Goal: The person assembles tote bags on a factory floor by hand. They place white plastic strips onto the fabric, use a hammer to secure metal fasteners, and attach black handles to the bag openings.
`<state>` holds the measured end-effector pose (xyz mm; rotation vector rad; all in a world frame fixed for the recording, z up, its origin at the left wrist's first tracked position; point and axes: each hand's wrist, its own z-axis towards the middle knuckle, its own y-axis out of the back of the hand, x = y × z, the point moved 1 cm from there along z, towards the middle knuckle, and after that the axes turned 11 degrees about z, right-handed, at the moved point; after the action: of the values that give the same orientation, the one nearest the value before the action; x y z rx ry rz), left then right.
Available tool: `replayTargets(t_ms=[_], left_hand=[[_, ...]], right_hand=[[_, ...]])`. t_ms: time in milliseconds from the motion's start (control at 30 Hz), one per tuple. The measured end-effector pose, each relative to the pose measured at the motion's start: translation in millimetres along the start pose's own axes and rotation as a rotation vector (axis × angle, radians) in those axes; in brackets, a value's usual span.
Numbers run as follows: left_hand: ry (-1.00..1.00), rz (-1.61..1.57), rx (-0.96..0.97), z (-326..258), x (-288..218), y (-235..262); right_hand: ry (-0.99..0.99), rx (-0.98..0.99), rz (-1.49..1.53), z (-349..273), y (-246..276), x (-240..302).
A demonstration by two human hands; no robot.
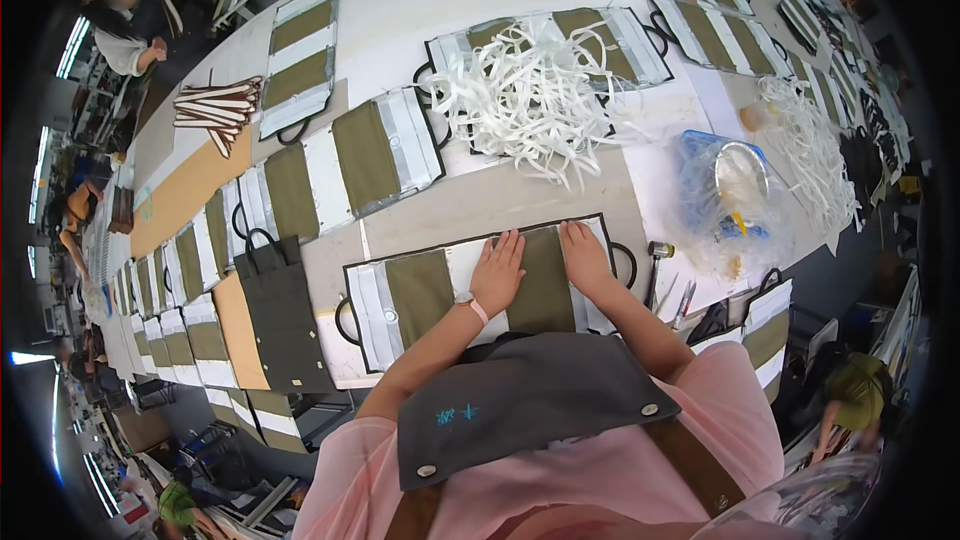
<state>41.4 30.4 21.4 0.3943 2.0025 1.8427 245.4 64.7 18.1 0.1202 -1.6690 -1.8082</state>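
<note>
In front of me lies a flat bag panel [420, 290] with olive and white bands, dark edging and a black loop handle at each end. My left hand [499, 268] rests flat on it, fingers stretched toward its far edge, over a white band beside an olive one. My right hand [586, 254] lies flat further right, its fingertips at the far edge near the right end. Both hands are open and hold nothing. The panel's near edge is partly hidden by my forearms and the dark apron [530, 400].
Beyond the panel, a heap of white ribbon strips [525, 90] covers another panel. To the right are a hammer [660, 252], pointed tools [684, 302] and a blue container in clear plastic [715, 190]. A black bag [283, 315] and overlapping striped panels [290, 188] lie left. Other people work around.
</note>
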Motion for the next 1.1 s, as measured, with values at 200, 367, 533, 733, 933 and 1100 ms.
replayTargets(t_ms=[200,367,533,733,933,1100], left_hand=[[-0.031,0.053,0.134,1,3,12],[0.026,-0.159,0.063,-21,-5,12],[0.08,-0.406,-0.214,-60,18,14],[0.318,-0.509,-0.258,-96,56,17],[0.454,-0.589,-0.293,-105,82,31],[0.57,-0.675,-0.333,-97,119,10]], right_hand=[[-0.184,0.231,0.075,14,11,5],[-0.071,-0.01,0.005,0,-2,0],[-0.14,0.059,-0.023,0,-6,3],[-0.214,0.0,-0.034,5,-7,14],[-0.292,-0.006,-0.031,15,-7,17],[-0.265,-0.101,0.009,11,-14,14]])
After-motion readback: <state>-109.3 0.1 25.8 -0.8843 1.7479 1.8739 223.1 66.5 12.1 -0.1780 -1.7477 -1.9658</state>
